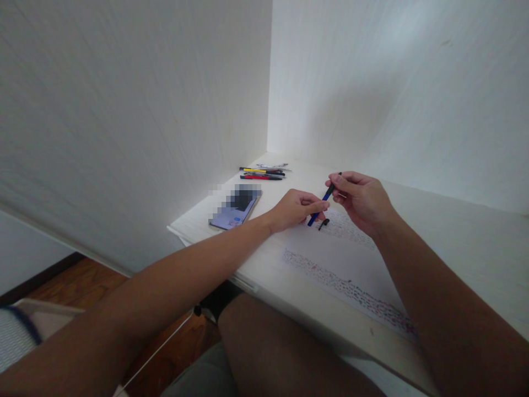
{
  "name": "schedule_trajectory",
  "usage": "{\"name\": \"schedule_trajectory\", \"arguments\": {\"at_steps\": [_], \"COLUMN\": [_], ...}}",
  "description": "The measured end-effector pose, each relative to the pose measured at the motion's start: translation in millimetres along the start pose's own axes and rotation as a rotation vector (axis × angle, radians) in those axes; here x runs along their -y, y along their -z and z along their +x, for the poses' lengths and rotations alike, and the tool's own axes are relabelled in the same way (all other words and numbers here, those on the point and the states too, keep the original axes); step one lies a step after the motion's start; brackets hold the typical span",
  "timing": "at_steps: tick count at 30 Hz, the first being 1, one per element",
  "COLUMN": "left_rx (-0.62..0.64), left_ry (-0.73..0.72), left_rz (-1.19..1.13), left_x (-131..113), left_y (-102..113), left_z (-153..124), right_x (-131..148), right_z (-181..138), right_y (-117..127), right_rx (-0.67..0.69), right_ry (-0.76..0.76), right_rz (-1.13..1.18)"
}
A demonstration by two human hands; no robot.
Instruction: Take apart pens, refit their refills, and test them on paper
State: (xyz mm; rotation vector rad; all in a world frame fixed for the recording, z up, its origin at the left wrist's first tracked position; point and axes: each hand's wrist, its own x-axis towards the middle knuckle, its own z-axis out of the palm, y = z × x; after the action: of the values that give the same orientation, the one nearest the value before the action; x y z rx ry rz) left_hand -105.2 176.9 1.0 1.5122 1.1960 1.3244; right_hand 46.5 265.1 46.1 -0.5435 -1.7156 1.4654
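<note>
Both my hands hold one blue pen [323,203] above a sheet of paper [330,259] on a white desk. My left hand [295,208] pinches the pen's lower part, fingers closed. My right hand [360,198] pinches its upper black end, fingers closed. A small black piece [323,223], perhaps a pen cap or clip, lies on the paper just under the pen's tip. The paper carries bands of coloured scribbles.
A phone [236,212] lies near the desk's left edge. Several pens [263,173] in yellow, red and black lie in the back corner by the walls. White walls close in the desk [454,231] at left and behind. My knee shows under the front edge.
</note>
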Motion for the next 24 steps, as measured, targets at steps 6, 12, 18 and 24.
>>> {"name": "schedule_trajectory", "arguments": {"at_steps": [6, 12, 18, 24], "left_rx": [-0.097, -0.135, -0.233, -0.312], "left_ry": [0.031, 0.023, 0.0, 0.051], "left_rz": [0.0, 0.024, 0.061, -0.04], "left_x": [1, 0, -2, -3], "left_y": [-1, -1, -4, -5], "left_z": [-1, -3, -3, -1], "right_x": [0, -1, 1, -2], "right_z": [1, 2, 1, 6], "right_y": [0, -3, -7, 16], "right_rx": [0.003, -0.015, -0.064, 0.198], "right_ry": [0.007, 0.045, 0.003, -0.07], "right_rz": [-0.018, -0.012, -0.041, -0.465]}}
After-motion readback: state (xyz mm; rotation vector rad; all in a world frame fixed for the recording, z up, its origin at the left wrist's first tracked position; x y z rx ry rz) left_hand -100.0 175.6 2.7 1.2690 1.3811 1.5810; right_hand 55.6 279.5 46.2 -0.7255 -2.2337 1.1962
